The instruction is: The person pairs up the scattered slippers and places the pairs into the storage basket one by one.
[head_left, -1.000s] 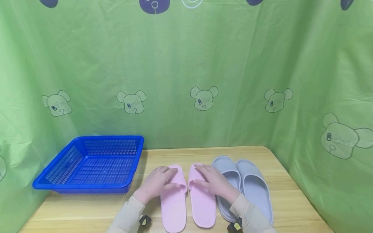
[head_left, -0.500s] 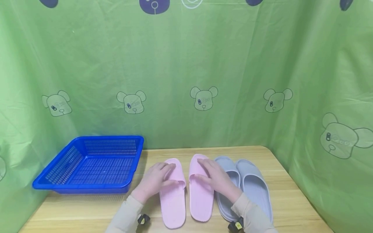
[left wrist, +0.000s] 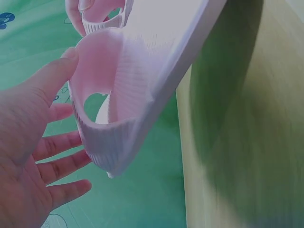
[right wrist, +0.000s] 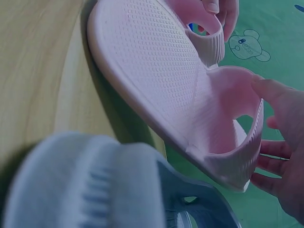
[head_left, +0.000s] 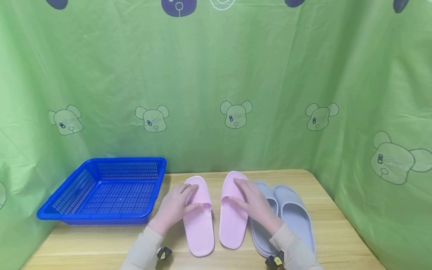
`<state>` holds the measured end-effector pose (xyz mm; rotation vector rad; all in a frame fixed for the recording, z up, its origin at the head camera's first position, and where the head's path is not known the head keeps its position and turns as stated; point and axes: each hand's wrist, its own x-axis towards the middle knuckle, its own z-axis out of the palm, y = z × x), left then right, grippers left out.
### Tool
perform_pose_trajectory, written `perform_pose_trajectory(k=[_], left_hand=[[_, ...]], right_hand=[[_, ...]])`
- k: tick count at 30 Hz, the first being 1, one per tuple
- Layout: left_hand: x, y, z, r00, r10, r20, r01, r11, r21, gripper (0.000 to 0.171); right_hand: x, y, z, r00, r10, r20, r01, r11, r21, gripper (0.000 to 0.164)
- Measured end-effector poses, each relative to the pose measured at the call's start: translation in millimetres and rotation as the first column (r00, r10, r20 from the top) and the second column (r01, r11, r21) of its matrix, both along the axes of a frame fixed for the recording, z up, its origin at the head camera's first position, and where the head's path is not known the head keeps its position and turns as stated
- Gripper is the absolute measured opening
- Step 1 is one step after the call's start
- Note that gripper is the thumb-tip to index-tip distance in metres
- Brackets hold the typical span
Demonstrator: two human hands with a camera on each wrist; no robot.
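Note:
Two pink slippers stand side by side in the head view, toes away from me: the left pink slipper [head_left: 199,234] and the right pink slipper [head_left: 233,228]. My left hand [head_left: 173,206] lies against the outer side of the left one's ribbed strap. In the left wrist view its thumb tip touches the strap edge while the other fingers extend, spread, along the outside. On the right slipper, my right hand [head_left: 254,204] mirrors this, thumb at the strap edge [right wrist: 256,109] and fingers against the outer side. A pair of grey-blue slippers [head_left: 298,225] sits beside it, partly under my right forearm.
A blue mesh basket [head_left: 101,216] stands at the left of the wooden table [head_left: 337,232]. Green curtain [head_left: 195,142] with bear prints hangs behind the table's back edge and along both sides.
Both pink slippers have moved away from me toward the back edge, and their toes have drifted apart. My hands stayed at their straps. Basket and grey-blue pair have hardly moved.

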<state>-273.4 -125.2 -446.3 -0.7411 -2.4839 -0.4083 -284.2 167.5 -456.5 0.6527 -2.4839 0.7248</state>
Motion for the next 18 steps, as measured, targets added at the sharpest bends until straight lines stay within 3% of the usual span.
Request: perform_pose_trajectory(k=[8,18], left_hand=[[-0.5,-2.8,2.8,0.996,0.016,-0.083,-0.013,0.999,0.041,0.059],[0.7,-5.0,7.1,0.995,0.074,-0.074,-0.068,0.995,0.076,0.061]], right_hand=[[-1.6,4.2,4.0,0.999,-0.015,-0.043,0.014,1.0,-0.022,0.063],[-0.9,7.2,6.0,0.996,-0.042,-0.074,0.035,0.996,-0.084,0.066]])
